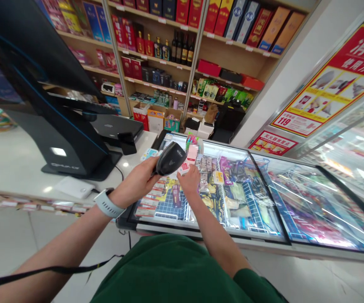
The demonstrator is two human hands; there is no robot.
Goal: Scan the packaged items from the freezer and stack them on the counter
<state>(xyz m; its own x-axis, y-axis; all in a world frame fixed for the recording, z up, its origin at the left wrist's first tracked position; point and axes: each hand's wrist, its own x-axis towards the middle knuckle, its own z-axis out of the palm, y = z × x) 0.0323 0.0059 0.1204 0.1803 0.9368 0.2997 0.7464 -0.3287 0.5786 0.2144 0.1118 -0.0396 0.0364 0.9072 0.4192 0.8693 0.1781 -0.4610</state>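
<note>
My left hand (139, 182) grips a black handheld barcode scanner (170, 158), its head pointed right toward a small packet. A white watch (107, 203) sits on that wrist. My right hand (189, 180) holds the small red-and-white packet (189, 159) upright just in front of the scanner head; part of the packet is blurred. Both hands hover above the glass lid of a chest freezer (264, 235) filled with wrapped frozen goods.
A black checkout screen on a stand (65, 139) rises from a white counter (8, 164) at left, with a black cable trailing below. Wooden shelves (169, 46) of boxed goods and bottles fill the back. A red-and-yellow poster (336, 84) hangs at right.
</note>
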